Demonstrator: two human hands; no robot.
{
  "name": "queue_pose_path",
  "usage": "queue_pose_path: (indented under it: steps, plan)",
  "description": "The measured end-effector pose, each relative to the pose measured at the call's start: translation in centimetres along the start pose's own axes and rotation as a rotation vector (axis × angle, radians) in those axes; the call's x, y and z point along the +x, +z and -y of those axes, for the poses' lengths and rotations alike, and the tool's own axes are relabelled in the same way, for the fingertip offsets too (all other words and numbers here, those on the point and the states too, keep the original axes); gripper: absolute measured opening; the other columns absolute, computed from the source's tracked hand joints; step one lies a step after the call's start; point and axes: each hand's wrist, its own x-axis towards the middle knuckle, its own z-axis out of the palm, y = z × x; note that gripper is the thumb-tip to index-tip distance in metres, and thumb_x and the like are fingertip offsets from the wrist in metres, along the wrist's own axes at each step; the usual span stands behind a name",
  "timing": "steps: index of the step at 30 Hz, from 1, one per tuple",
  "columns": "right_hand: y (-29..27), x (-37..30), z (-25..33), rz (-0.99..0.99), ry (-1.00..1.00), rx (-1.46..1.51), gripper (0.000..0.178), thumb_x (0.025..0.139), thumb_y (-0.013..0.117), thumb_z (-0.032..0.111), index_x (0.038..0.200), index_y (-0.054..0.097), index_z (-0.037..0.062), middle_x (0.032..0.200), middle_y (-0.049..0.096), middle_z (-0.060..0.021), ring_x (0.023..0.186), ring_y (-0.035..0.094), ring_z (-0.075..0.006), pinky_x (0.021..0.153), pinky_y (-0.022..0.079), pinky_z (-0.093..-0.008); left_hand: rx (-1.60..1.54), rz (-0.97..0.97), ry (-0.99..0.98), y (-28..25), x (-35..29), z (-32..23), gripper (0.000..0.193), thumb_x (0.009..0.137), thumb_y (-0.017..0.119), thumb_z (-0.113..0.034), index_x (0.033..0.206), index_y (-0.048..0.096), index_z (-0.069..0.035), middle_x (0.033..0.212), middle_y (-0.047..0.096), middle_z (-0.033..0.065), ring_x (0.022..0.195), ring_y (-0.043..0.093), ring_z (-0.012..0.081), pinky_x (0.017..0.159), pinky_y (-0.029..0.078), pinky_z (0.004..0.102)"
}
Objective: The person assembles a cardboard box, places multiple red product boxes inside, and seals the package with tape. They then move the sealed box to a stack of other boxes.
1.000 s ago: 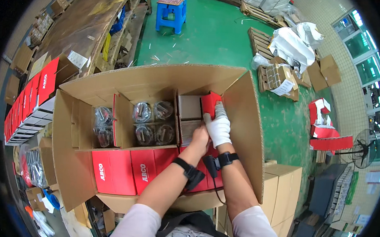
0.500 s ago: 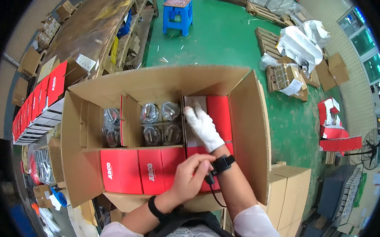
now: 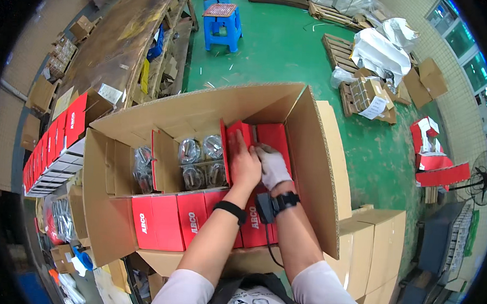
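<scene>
A large open cardboard carton stands before me, with red boxes and clear-wrapped metal parts inside. My left hand is bare and lies flat, fingers stretched, on the red lid of a box in the carton's far right section. Close beside it, my right hand wears a white glove; its bent fingers grip that lid's right edge, the tips partly hidden. Another red box sits against the carton's right wall. Along the near side runs a row of red boxes. The wrapped metal parts sit between cardboard dividers.
On the left, a row of red boxes stands by a long worktable. Closed cartons stand right of the open one. Farther off are blue stools, a wooden pallet and a fan.
My left hand has left my right wrist and reached forward onto the box. A red lid now covers the grey surface my gloved hand was touching. The gloved hand has shifted to its right edge.
</scene>
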Motion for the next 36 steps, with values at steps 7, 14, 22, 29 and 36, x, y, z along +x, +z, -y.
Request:
queue_pose_path:
  steps: [7, 14, 22, 29, 36]
  plan:
    - [-2.7, -13.0, 3.7, -0.209, -0.173, -0.153, 0.026, 0.096, 0.05, 0.005, 0.118, 0.058, -0.0062, 0.117, 0.061, -0.0142, 0.108, 0.058, -0.0186, 0.096, 0.046, -0.0296, 0.687, 0.136, 0.107, 5.1, -0.1, 1.1, 0.067, 0.096, 0.042, -0.037, 0.151, 0.019, -0.006, 0.159, 0.016, 0.0099, 0.147, 0.014, 0.0253, 0.117, 0.01, 0.0513]
    - [6.4, -16.5, 5.8, 0.215, -0.723, -0.613, 0.029, 0.087, 0.058, 0.005, 0.115, 0.059, -0.0024, 0.112, 0.064, -0.0161, 0.104, 0.062, -0.0279, 0.093, 0.047, -0.0341, 0.101, 0.514, 0.427, 4.0, -7.0, 10.0, 0.058, 0.092, 0.05, -0.039, 0.139, 0.037, -0.006, 0.141, 0.039, 0.0182, 0.125, 0.04, 0.0319, 0.1, 0.034, 0.0439]
    - [17.0, -7.9, 1.2, 0.316, -0.125, -1.547, 0.035, 0.091, 0.048, 0.031, 0.098, 0.071, 0.0052, 0.097, 0.068, -0.0232, 0.092, 0.066, -0.0384, 0.082, 0.051, -0.0491, 0.178, 0.399, 0.144, -20.7, -12.9, 9.1, 0.036, 0.085, 0.059, -0.01, 0.121, 0.055, -0.004, 0.111, 0.056, 0.0198, 0.103, 0.054, 0.038, 0.088, 0.046, 0.0439]
    - [16.6, -2.3, -0.4, -0.189, -0.868, -1.293, 0.022, 0.083, 0.055, 0.016, 0.099, 0.066, 0.0065, 0.086, 0.066, -0.0217, 0.08, 0.064, -0.0439, 0.076, 0.052, -0.0497, 0.479, 0.065, 0.307, -15.4, -4.5, 9.9, 0.042, 0.086, 0.061, -0.028, 0.117, 0.054, -0.002, 0.125, 0.05, 0.0194, 0.116, 0.047, 0.0351, 0.1, 0.037, 0.046]
    - [21.1, 0.1, 3.0, 0.069, -0.87, -2.071, 0.025, 0.073, 0.066, 0.02, 0.095, 0.065, 0.0094, 0.076, 0.066, -0.0132, 0.073, 0.067, -0.0329, 0.067, 0.052, -0.0411, 0.557, 0.228, 0.179, -11.1, -0.3, 15.2, 0.051, 0.096, 0.041, -0.042, 0.123, 0.051, 0.0, 0.127, 0.049, 0.0215, 0.121, 0.045, 0.0372, 0.103, 0.032, 0.0508]
